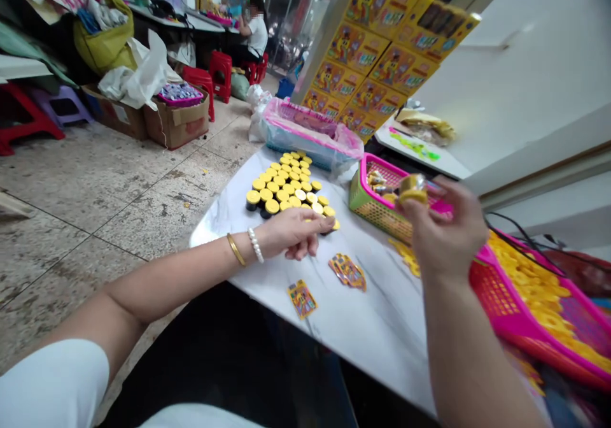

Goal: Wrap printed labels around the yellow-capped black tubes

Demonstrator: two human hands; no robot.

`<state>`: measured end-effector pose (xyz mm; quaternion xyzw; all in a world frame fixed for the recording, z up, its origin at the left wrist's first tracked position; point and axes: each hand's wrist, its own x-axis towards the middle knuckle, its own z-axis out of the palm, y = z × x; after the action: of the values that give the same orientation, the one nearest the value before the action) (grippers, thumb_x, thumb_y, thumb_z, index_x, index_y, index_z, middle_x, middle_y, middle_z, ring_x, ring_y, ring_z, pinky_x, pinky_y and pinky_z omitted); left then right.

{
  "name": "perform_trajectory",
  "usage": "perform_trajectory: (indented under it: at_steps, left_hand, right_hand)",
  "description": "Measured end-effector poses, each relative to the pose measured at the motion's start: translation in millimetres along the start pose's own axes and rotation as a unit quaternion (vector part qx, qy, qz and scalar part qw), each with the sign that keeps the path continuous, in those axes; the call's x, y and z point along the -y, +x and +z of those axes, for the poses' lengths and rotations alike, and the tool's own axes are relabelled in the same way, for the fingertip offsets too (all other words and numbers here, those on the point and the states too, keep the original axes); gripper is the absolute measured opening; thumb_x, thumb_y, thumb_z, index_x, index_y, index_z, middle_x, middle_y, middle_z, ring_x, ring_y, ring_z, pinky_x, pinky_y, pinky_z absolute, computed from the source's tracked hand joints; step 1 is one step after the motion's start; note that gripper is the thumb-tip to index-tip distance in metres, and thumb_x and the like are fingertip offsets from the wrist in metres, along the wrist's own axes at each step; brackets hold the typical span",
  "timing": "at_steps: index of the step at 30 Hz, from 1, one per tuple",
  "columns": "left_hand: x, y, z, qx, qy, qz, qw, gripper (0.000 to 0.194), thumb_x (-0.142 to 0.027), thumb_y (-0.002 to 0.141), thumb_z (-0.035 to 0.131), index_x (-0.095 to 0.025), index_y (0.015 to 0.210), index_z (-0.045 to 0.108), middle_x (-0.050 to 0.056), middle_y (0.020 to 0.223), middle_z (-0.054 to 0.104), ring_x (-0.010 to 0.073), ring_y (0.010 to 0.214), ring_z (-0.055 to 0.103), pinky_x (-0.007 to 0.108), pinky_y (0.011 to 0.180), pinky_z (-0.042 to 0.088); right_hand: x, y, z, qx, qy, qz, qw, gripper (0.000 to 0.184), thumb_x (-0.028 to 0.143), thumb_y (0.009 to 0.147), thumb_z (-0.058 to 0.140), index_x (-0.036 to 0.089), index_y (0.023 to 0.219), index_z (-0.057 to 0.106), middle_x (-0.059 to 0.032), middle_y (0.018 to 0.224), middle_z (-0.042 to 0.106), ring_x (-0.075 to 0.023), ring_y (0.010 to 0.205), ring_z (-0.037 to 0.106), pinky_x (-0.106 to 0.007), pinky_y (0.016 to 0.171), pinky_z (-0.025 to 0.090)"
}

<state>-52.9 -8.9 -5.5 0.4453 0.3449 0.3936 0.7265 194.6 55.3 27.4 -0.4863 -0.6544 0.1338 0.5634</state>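
Observation:
Several small round tubs [281, 186] with yellow lids and dark sides stand packed together on the white marbled table [382, 326]. My left hand [298, 227] reaches over their near edge, one finger stretched out by the closest lids, the others loosely curled. It holds nothing that I can see. My right hand [451, 224] is raised over the table's right side, thumb and fingers pinching a small yellow-and-clear container [413, 188], slightly blurred. Below my hands lie a small pile of printed cards [348, 271] and a single card [302, 299].
A green-and-pink basket [377, 213] with small items stands behind my right hand. A pink basket [496, 294] of yellow plastic parts sits right. Plastic lines another basket [312, 138] at the back, near stacked yellow boxes [377, 58]. Another person [256, 33] sits far off.

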Motion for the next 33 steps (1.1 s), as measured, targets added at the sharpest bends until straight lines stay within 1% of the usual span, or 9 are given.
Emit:
perform_trajectory:
  at_steps: [2,4,8,10,15,19,23,26,33]
  left_hand:
    - [1.4,-13.4,-2.6,-0.019,0.017,0.022,0.999,0.026,-0.041,0.095,0.062,-0.016,0.090,0.059,-0.004,0.052,0.060,0.0057,0.032,0.046,0.015,0.032,0.026]
    - [9.6,-30.4,-6.1,-0.045,0.036,0.022,0.998,0.023,-0.038,0.094,0.062,-0.016,0.089,0.059,-0.005,0.053,0.059,0.0056,0.033,0.046,0.015,0.033,0.028]
    - [37.3,-65.4,-6.6,-0.122,0.107,0.012,0.987,0.022,-0.039,0.090,0.065,-0.017,0.089,0.062,-0.005,0.055,0.059,0.0062,0.036,0.047,0.016,0.036,0.033]
    - [47.6,-77.2,-2.2,-0.173,0.184,0.035,0.967,0.022,-0.038,0.088,0.067,-0.016,0.090,0.065,-0.004,0.058,0.060,0.0070,0.042,0.050,0.018,0.042,0.038]
    - [52.5,-81.6,9.8,-0.223,0.357,0.082,0.903,0.023,-0.036,0.085,0.071,-0.014,0.090,0.069,0.002,0.072,0.068,0.0092,0.055,0.056,0.021,0.055,0.043]
    - [49.6,-70.8,13.3,-0.206,0.326,0.079,0.919,0.023,-0.034,0.082,0.075,-0.014,0.091,0.070,0.003,0.079,0.070,0.0102,0.059,0.057,0.022,0.057,0.044]
    - [49.1,-61.4,12.2,-0.176,0.212,0.094,0.957,0.004,-0.016,0.084,0.068,-0.016,0.080,0.067,-0.001,0.072,0.068,0.0098,0.062,0.060,0.020,0.060,0.046]
    - [49.9,-62.5,11.2,-0.228,0.196,0.136,0.944,0.009,-0.017,0.080,0.072,-0.016,0.088,0.069,0.000,0.079,0.070,0.0099,0.065,0.061,0.020,0.061,0.048]
    - [56.9,-77.1,16.0,-0.348,0.238,0.255,0.870,0.011,-0.024,0.086,0.073,-0.014,0.081,0.072,0.002,0.075,0.067,0.0081,0.062,0.058,0.019,0.058,0.047]
  right_hand:
    - [-3.2,8.9,-12.6,-0.001,-0.183,0.042,0.982,0.065,0.040,0.080,0.078,0.018,0.139,0.061,-0.0114,0.114,0.069,-0.0182,0.080,0.067,-0.035,0.075,0.049]
    - [-0.2,-12.6,-15.5,0.036,-0.267,-0.029,0.962,0.044,0.037,0.084,0.076,0.016,0.123,0.073,-0.0117,0.102,0.073,-0.0185,0.074,0.067,-0.036,0.074,0.051]
    - [15.6,-101.2,0.2,0.326,-0.110,-0.071,0.936,0.023,0.032,0.092,0.068,0.025,0.112,0.077,-0.0067,0.098,0.071,-0.0154,0.070,0.067,-0.028,0.058,0.054]
    - [19.8,-133.6,9.9,0.372,-0.088,-0.095,0.919,0.019,0.029,0.091,0.069,0.026,0.108,0.077,-0.0057,0.095,0.070,-0.0171,0.076,0.067,-0.031,0.065,0.057]
    - [19.0,-145.2,23.1,0.345,-0.091,-0.145,0.923,0.012,0.017,0.092,0.065,0.020,0.083,0.072,-0.0038,0.079,0.065,-0.0169,0.074,0.065,-0.031,0.067,0.054]
    - [28.5,-136.8,28.5,0.279,-0.066,-0.143,0.947,0.009,0.019,0.091,0.067,0.022,0.084,0.071,-0.0041,0.086,0.067,-0.0176,0.080,0.066,-0.032,0.072,0.055]
    - [41.9,-136.7,36.9,0.244,0.044,0.052,0.967,0.015,0.032,0.088,0.072,0.023,0.100,0.070,-0.0044,0.092,0.071,-0.0176,0.073,0.070,-0.032,0.065,0.058]
    - [47.0,-135.4,42.7,0.331,0.137,0.243,0.902,0.025,0.044,0.087,0.072,0.019,0.089,0.070,-0.0021,0.069,0.070,-0.0132,0.049,0.062,-0.026,0.048,0.052]
    - [56.6,-134.3,51.2,0.281,0.158,0.268,0.908,0.033,0.046,0.085,0.075,0.017,0.070,0.070,-0.0008,0.054,0.066,-0.0104,0.044,0.057,-0.020,0.043,0.048]
